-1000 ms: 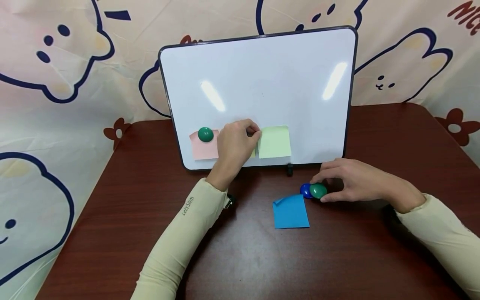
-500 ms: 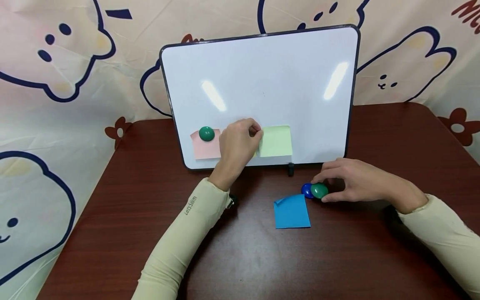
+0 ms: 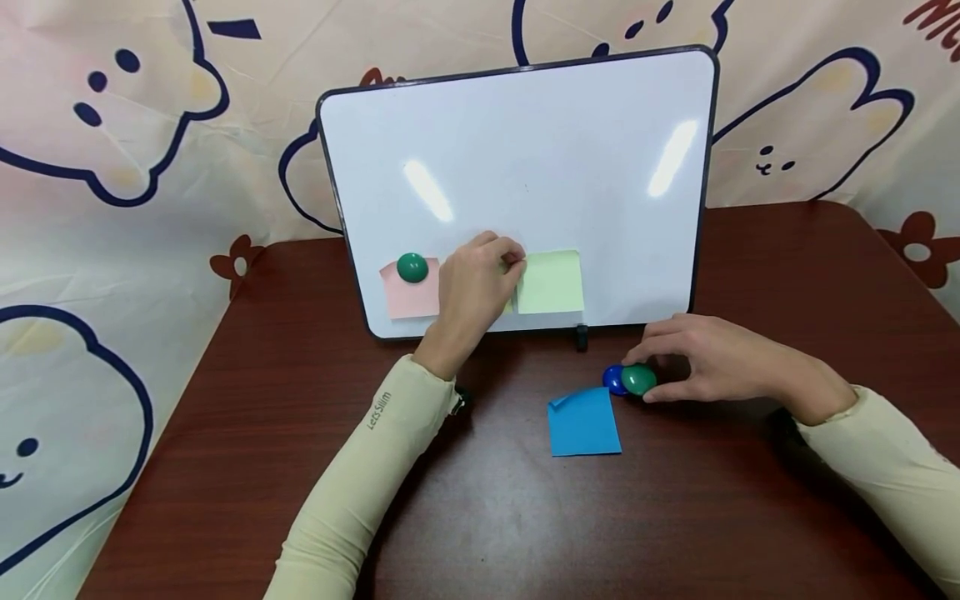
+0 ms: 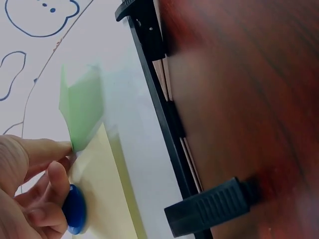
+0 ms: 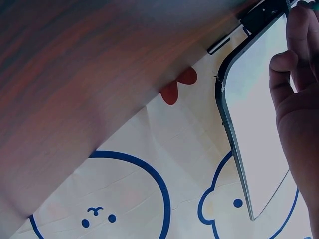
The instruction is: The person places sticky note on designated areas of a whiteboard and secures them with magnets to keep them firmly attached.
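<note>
My left hand (image 3: 476, 283) is at the lower part of the whiteboard (image 3: 600, 167), pinching the upper left corner of a light green sticky note (image 3: 551, 282) between thumb and finger. In the left wrist view that note (image 4: 85, 107) is bent, standing partly off the board. Beside it a yellow sticky note (image 4: 102, 189) carries a blue magnet (image 4: 75, 209), both mostly behind the hand in the head view. On the table my right hand (image 3: 705, 362) grips a round green magnet (image 3: 639, 380), which overlaps a second blue magnet (image 3: 614, 380).
A pink sticky note (image 3: 408, 300) is on the board under a green magnet (image 3: 412, 267). A blue sticky note (image 3: 585, 423) with a curled corner lies on the dark wooden table (image 3: 510, 525). Black feet (image 4: 209, 206) support the board, and a printed cloth (image 3: 165, 250) hangs behind.
</note>
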`<state>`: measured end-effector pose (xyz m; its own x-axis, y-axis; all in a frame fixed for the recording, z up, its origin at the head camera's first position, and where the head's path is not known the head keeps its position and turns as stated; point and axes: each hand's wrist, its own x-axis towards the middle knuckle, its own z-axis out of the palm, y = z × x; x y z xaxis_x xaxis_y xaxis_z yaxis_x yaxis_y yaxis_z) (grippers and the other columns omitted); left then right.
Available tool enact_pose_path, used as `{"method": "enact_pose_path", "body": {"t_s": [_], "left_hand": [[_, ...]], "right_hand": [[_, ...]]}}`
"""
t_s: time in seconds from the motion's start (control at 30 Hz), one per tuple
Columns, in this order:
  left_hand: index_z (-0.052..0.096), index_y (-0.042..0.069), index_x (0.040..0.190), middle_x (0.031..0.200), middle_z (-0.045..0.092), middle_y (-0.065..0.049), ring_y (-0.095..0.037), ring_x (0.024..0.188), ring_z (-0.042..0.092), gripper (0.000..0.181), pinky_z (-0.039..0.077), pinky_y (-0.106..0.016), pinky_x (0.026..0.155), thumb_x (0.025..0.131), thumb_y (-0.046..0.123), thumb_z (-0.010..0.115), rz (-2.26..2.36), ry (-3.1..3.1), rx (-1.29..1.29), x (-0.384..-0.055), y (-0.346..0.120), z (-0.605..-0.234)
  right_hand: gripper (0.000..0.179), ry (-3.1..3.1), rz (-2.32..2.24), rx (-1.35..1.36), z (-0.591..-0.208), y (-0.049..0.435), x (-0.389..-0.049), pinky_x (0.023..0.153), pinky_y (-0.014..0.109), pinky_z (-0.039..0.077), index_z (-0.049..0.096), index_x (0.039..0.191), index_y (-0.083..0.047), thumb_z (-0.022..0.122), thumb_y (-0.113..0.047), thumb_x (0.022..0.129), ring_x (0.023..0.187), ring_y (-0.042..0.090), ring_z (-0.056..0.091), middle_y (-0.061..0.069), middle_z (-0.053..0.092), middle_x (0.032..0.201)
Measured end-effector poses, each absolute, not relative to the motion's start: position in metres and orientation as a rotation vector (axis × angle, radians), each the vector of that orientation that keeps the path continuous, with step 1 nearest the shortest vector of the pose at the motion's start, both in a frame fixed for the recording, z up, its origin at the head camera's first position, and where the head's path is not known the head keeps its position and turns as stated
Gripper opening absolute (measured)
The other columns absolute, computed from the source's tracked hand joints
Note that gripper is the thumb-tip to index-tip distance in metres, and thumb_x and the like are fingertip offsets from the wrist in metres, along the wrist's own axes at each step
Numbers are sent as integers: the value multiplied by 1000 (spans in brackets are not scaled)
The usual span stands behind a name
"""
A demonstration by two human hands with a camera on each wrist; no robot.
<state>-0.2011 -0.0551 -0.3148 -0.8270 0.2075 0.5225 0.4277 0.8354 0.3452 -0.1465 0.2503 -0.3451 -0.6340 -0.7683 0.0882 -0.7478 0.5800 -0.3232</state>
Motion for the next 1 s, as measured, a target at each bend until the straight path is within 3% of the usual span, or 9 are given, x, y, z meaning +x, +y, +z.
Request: {"method": "enact_pose_path", "body": {"t_s": [1.0], "left_hand": [[79,12,93,89,76,-2,-14,79,68,10,52,-28,67,88,21,77,-726,-2468,-692,-212,-73,-318]], "right_hand": [[40,2782,-553,-1364,-346,251,-148,77,26,55,72,116,-31,84,-40,78,91,-3,56,-20,63,108]]}}
